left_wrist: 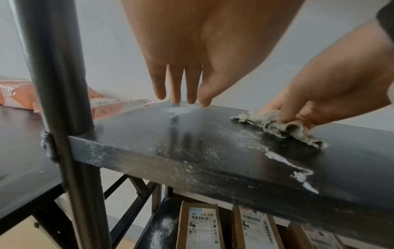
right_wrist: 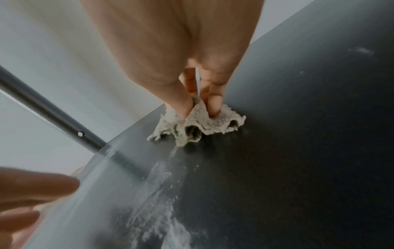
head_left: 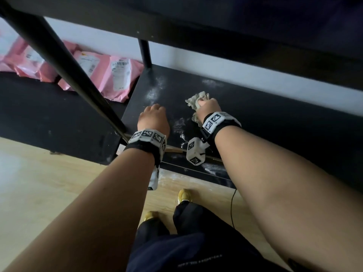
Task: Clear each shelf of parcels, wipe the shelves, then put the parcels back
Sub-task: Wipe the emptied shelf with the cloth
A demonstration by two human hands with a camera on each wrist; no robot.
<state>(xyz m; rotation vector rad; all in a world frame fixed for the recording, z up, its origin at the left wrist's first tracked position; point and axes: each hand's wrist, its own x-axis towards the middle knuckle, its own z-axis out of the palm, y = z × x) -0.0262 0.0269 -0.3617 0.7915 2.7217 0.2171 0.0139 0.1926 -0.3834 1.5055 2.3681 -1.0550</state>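
Observation:
A black shelf (head_left: 265, 114) carries smears of white dust (head_left: 181, 132). My right hand (head_left: 208, 107) pinches a crumpled, dusty grey rag (head_left: 196, 99) and presses it onto the shelf top; in the right wrist view the thumb and fingers (right_wrist: 214, 104) dig into the rag (right_wrist: 200, 128). My left hand (head_left: 154, 117) hovers above the shelf's left end with straight, relaxed fingers (left_wrist: 177, 87), holding nothing. A trail of white powder (left_wrist: 283, 160) runs from the rag (left_wrist: 277, 126) toward the shelf's front edge (left_wrist: 213, 168). No parcels lie on this shelf.
Several pink parcels (head_left: 110, 75) lie on a lower black surface (head_left: 49, 114) to the left. Brown cardboard parcels (left_wrist: 200, 225) stand on the shelf below. A black upright post (head_left: 64, 63) crosses at the left, with another shelf (head_left: 196, 20) overhead. Wooden floor (head_left: 49, 183) and my feet lie below.

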